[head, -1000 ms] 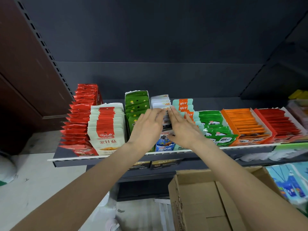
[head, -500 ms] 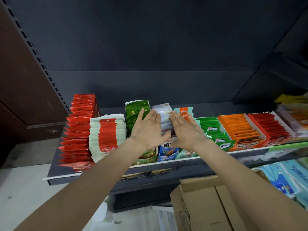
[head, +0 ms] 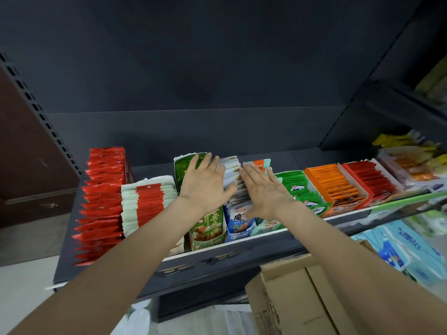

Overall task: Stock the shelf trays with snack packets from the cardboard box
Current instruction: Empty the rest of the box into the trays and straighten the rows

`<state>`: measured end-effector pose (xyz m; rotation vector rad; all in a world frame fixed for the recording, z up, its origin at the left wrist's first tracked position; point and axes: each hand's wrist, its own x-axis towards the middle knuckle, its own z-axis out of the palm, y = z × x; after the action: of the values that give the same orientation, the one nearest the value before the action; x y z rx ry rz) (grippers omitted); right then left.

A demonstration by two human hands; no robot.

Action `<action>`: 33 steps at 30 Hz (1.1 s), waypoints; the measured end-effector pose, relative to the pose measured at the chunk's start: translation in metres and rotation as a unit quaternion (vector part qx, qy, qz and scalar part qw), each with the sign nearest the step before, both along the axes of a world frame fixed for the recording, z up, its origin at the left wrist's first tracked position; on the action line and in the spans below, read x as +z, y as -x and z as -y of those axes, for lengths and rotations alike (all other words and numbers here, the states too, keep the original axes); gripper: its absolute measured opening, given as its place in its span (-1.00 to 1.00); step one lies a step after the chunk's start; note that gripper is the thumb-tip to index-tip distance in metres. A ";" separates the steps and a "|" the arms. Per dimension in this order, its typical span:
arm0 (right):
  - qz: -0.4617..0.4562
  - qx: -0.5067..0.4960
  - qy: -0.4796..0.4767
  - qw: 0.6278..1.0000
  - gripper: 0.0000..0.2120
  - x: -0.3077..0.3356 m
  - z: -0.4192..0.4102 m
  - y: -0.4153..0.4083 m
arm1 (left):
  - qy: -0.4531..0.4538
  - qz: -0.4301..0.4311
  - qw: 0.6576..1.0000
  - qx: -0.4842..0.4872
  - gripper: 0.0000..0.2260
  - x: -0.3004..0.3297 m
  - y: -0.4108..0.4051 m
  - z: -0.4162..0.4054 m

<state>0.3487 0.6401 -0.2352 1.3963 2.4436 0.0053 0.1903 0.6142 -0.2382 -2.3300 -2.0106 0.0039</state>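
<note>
both hands are flat with the fingers straight, and they hold nothing. the left hand (head: 205, 182) lies on top of the green packets (head: 183, 170), with its thumb reaching toward the white and blue packets (head: 232, 175). the right hand (head: 263, 189) lies just beside it, on the other side of that white and blue row, over the teal packets (head: 260, 163). the white and blue row stands between the two hands, and whether the fingers push on its sides cannot be told.

all these rows stand in small trays on the dark shelf (head: 108, 269). the blue tray (head: 238, 228) at the front of the white and blue row is the middle mark. to its left is the green tray (head: 208, 232), then the white and red packets (head: 147, 201), then the shiny red packets (head: 101, 201) at the far end. to its right are the bright green packets (head: 300, 189), then the orange packets (head: 333, 182), then the dark red packets (head: 370, 177).

the cardboard box (head: 290, 301) sits below the shelf, lower than the blue tray and a bit to its right, under the right arm. its flaps are open. pale blue packs (head: 396, 245) lie on a lower shelf to the right of the box.
</note>
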 end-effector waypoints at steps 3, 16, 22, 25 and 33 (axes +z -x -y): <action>-0.044 0.000 0.043 0.998 0.08 -0.003 -0.004 -0.002 | 0.022 0.025 0.999 0.009 -0.42 -0.001 0.003 -0.007; -0.212 -0.039 0.130 0.968 0.11 0.008 0.005 -0.109 | -0.032 0.130 0.987 -0.084 -0.47 -0.005 -0.074 0.030; -0.332 0.110 -0.107 0.931 -0.79 -0.026 0.032 -0.140 | 0.025 0.041 0.999 -0.020 -0.36 -0.027 -0.108 0.033; -0.309 0.193 -0.118 0.924 -0.90 -0.041 0.041 -0.143 | 0.018 0.031 0.999 0.022 -0.37 -0.027 -0.120 0.032; -0.212 0.189 -0.028 0.959 -0.61 -0.064 0.038 -0.130 | 0.029 0.070 0.994 0.077 -0.45 -0.013 -0.132 0.022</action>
<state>0.4791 0.6022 -0.2996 1.0068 3.0546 -0.1522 0.3224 0.5918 -0.2513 -2.2589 -2.2822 -0.0966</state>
